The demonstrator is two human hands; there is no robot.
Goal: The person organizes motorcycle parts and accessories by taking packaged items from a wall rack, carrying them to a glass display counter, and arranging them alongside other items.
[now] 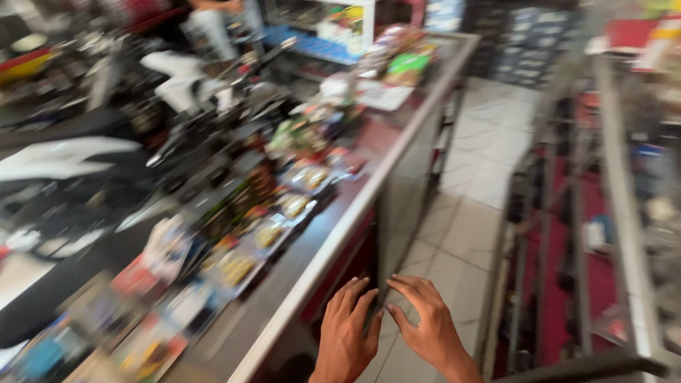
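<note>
While both hands press flat against it, upright glass sliding panel (pixel 397 213) at the near end of the counter front, long axis vertical, edge-on between the two palms. Left hand (pixel 347 333) open, fingers spread, fingertips laid on the panel's lower near face. Right hand (pixel 425 330) likewise open and spread, fingers pointing up-left onto the same panel, touching it from the aisle side; neither hand clenched, nothing gripped, only flat contact. Both about equally near, panel directly ahead and just above the fingertips, hands almost meeting at its lower edge.

Long glass-topped display counter with a metal edge rail (pixel 355 213) running away toward the far right corner. Along its top, rows of small packaged goods in clear blister packs (pixel 269 234), blurred, kind hard to tell. Beyond the counter's left edge, parked motorcycles with white bodywork (pixel 177 78). To the right, pale tiled floor (pixel 482 156) and a metal-framed shelving rack with red backing (pixel 603 234).
</note>
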